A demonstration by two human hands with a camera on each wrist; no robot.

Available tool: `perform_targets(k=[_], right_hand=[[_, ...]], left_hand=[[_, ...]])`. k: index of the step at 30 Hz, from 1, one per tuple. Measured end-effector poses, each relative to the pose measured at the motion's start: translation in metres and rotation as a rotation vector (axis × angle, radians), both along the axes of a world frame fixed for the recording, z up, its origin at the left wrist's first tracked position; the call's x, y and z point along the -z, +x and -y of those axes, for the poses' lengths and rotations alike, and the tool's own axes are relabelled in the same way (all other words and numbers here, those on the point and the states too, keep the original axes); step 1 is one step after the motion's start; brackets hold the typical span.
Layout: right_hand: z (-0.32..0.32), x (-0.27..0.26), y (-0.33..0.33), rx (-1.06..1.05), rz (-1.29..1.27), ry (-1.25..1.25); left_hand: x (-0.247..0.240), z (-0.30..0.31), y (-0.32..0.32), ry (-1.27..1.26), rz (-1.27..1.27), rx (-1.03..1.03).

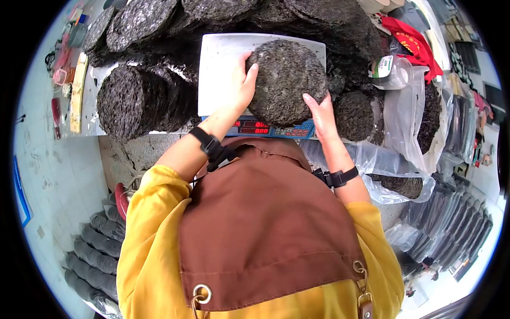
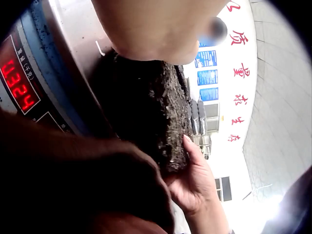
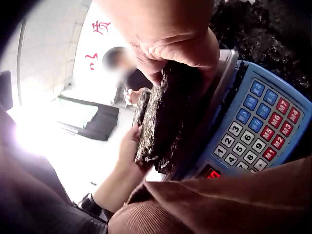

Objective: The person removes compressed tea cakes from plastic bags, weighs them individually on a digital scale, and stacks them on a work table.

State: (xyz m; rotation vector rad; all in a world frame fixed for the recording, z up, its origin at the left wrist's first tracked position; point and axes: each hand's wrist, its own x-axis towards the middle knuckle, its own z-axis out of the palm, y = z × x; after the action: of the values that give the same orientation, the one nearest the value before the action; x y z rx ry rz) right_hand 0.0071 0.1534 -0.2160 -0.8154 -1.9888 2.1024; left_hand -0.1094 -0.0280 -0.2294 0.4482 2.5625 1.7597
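Note:
A thick round of dark dried seaweed [image 1: 289, 80], rough on its face, is held over the white pan of a digital scale [image 1: 212, 74]. My left hand [image 1: 241, 87] grips its left edge, thumb on the upper face. On the lower right edge, my right hand [image 1: 322, 118] holds it the same way, thumb on top. In the left wrist view the layered side of the seaweed [image 2: 170, 117] shows between both hands, close over the pan. Red digits glow on the scale's display [image 2: 18, 80]. The fingers underneath are largely hidden.
Piles of round seaweed cakes [image 1: 141, 24] line the back, and another stack [image 1: 127, 101] lies at the left. To the right are a clear plastic jar [image 1: 393, 73], a red cloth [image 1: 411, 45] and plastic bags [image 1: 401, 122]. Another person [image 3: 134, 80] stands beyond the scale.

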Motion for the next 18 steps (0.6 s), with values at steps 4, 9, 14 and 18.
perform_targets(k=[4,9,14,18], right_hand=[[0.000,-0.003,-0.027,-0.143,-0.075,0.256],[-0.071,0.009,-0.029,0.125,-0.009,0.458],[-0.184,0.105,-0.016,0.070,0.429,0.665],[-0.193,0.124,-0.047,-0.115,0.482,0.921]], left_hand=[[0.005,0.013,-0.007,-0.135,-0.108,-0.030],[-0.054,0.042,0.001,-0.352,-0.231,0.027],[-0.090,0.013,0.031,-0.766,-0.320,0.619],[-0.075,0.009,0.029,-0.919,-0.352,0.675]])
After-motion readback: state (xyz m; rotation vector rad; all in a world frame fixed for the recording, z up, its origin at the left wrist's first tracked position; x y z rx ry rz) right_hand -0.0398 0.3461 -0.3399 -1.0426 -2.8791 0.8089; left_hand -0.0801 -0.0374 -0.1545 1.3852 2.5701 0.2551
